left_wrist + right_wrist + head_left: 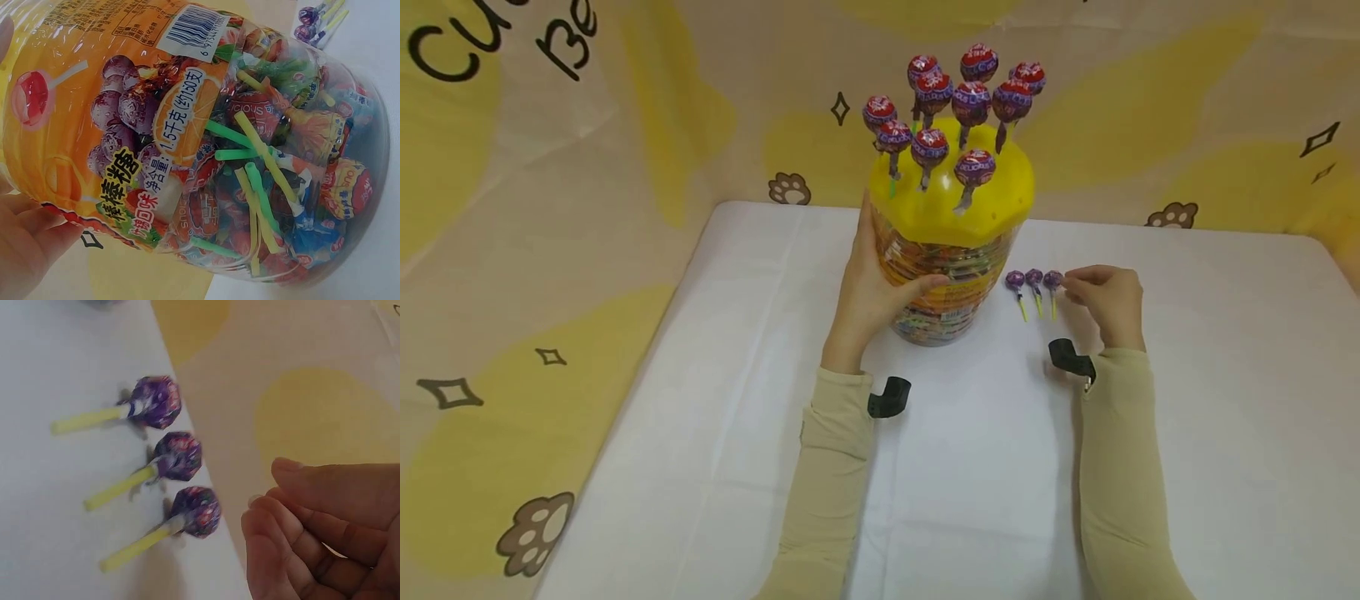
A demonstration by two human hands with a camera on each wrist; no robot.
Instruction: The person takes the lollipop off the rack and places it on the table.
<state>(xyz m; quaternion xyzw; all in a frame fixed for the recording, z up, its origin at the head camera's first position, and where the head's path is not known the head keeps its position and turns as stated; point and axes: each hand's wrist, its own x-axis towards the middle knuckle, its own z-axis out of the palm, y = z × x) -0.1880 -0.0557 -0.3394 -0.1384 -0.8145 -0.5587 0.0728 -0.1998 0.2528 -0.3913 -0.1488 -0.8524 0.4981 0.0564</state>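
My left hand (876, 292) grips a big clear plastic jar (250, 187) with an orange label and a yellow lid (1000, 196). Its thumb lies across the front and its fingers go round the left side. Wrapped candies with green and yellow sticks show through the wall. Several purple-and-red wrapped lollipops (974, 169) stand upright in the lid. Right of the jar, three purple lollipops with yellow sticks lie in a row on the table. Fingertips of my right hand (1108, 302) hover close beside the rightmost lollipop (197, 512), loosely bent, with nothing between them.
A white cloth covers the table (985, 483). Behind and to the left hangs a beige and yellow printed backdrop (662, 150) with paw prints. Black camera mounts (890, 398) sit on both wrists, over beige sleeves (831, 467).
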